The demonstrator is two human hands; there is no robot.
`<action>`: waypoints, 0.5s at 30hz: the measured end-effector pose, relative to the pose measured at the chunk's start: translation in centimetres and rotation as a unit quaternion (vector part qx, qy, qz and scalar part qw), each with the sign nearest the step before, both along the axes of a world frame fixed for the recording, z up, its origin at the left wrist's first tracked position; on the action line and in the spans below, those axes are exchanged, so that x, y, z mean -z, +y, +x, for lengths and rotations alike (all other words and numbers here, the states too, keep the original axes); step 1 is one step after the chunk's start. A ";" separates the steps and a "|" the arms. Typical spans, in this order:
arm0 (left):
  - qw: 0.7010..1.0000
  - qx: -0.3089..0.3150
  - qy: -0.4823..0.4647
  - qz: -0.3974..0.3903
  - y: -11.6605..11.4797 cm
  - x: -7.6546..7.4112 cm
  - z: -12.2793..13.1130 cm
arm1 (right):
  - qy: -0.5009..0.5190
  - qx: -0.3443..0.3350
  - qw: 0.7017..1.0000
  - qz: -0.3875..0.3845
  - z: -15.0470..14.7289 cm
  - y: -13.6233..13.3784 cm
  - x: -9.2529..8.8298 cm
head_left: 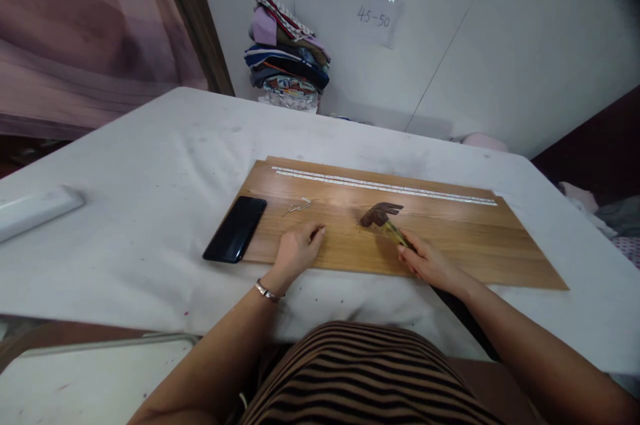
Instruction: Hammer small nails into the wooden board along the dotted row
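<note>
My right hand (420, 259) is wrapped round the handle of a claw hammer (381, 215), which has a rusty brown head and a worn yellow-and-black handle. The hammer's head is low over a wood-grained board (450, 238), with small dark marks just below it. On the board's front part rests my left hand (301, 248), fingers curled and closed; whatever they hold, if anything, is hidden. A few loose nails (299, 207) lie beyond that hand. Two white measuring strips (385, 186) run along the board's far side.
A black phone (235, 230) overlaps the board's left end. The white-covered table (150, 211) stretches around the board. At its far left edge sits a white rounded object (40, 208). Folded clothes (287, 51) are stacked by the wall, where paper notes (383, 11) hang.
</note>
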State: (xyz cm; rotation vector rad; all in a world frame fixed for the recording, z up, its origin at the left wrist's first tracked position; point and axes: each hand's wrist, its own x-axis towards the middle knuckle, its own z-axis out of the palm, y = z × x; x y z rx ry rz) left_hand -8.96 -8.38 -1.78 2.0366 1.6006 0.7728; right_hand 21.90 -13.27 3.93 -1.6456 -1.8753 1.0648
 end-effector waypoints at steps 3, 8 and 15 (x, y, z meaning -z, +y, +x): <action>1.000 0.001 0.000 -0.002 0.0 0.0 0.0 | -0.005 -0.003 1.000 -0.021 0.1 0.1 0.1; 1.000 0.003 0.002 0.000 0.0 -0.3 0.0 | 0.001 0.019 0.999 -0.035 0.2 0.2 0.2; 1.000 0.001 0.001 -0.004 -0.1 -0.4 0.1 | 0.002 0.012 0.999 -0.032 0.1 0.3 -0.2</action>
